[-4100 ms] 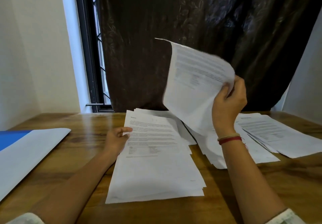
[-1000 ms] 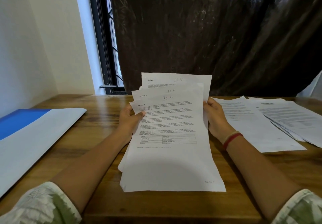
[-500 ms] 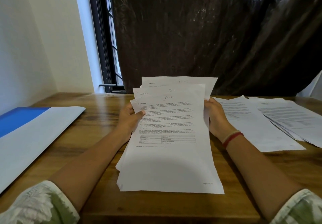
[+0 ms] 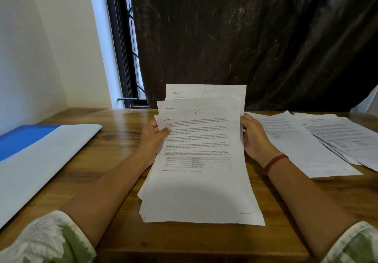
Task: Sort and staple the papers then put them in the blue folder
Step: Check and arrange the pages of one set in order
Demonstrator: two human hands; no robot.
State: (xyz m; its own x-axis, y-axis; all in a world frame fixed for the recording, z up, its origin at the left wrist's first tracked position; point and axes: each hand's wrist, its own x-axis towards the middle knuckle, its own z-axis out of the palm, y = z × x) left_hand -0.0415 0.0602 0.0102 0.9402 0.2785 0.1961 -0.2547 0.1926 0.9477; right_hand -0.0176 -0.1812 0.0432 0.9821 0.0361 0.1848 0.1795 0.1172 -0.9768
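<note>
I see both hands holding one stack of papers (image 4: 200, 191) in the middle, in front of me, over the wooden counter (image 4: 110, 144). The left hand (image 4: 152, 138) pinches the left edge: the thumb lies on the front of the top sheet and the other fingers are hidden behind. The right hand (image 4: 253, 138) grips the right edge with curled fingers, whose tips I cannot see. The sheets are fanned at the top, so three headings show. The front sheet reads "Section 10" with "D 10" written by hand, the next one "Section 6" with "D 11", and the last one "Section 7" with a mark I cannot read surely. I cannot tell if the lower edge touches the counter.

The blue folder (image 4: 24, 140) lies far left on the counter, well apart from the stack, partly under a pale flap or sheet. On the right lie two piles of loose papers (image 4: 296, 140), overlapping. Two bangles (image 4: 274, 161), red and pale, sit on the right wrist. A dark curtain (image 4: 245, 37) hangs behind, beside a window (image 4: 131, 58).
</note>
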